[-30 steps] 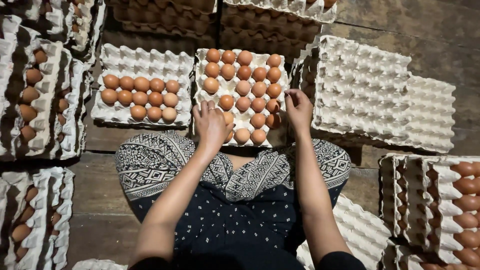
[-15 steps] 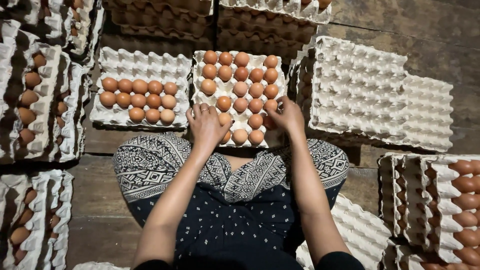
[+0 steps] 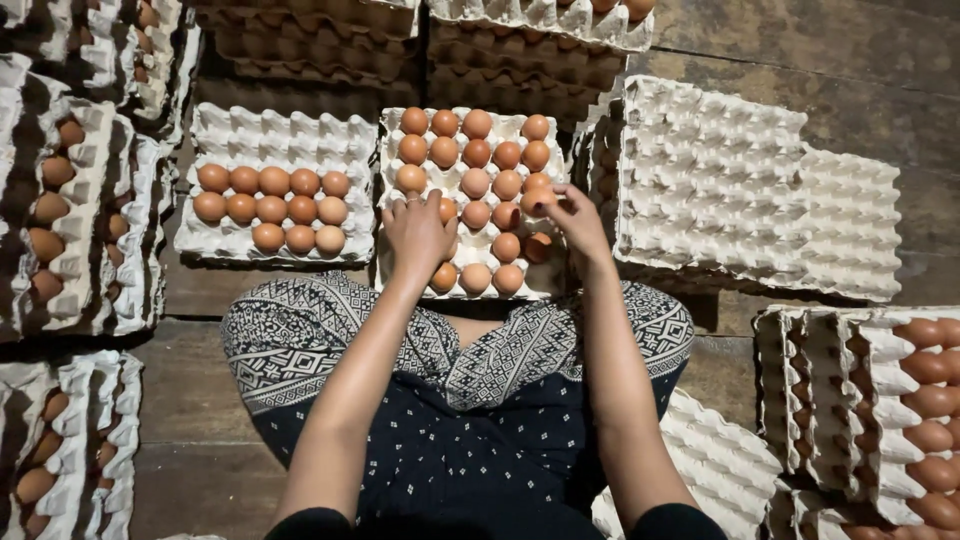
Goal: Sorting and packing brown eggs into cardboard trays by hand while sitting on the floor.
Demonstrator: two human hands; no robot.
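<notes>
Dark wooden floorboards run under you, crowded with grey pulp egg trays: a half-filled tray well to the left of your fingers, a stack of empty trays just to their right, more stacks around the edges. You sit cross-legged in patterned trousers, both forearms stretched forward over the centre tray of brown eggs. Your left hand lies palm down on the tray's lower rows, fingers loosely spread and curled over eggs beneath them. Your right hand pinches one brown egg between thumb and fingertips, at the tray's right edge, just above the filled cells. What the left fingers cover you cannot make out; whether they grip an egg is hidden. Side stacks are cut off by the frame.
</notes>
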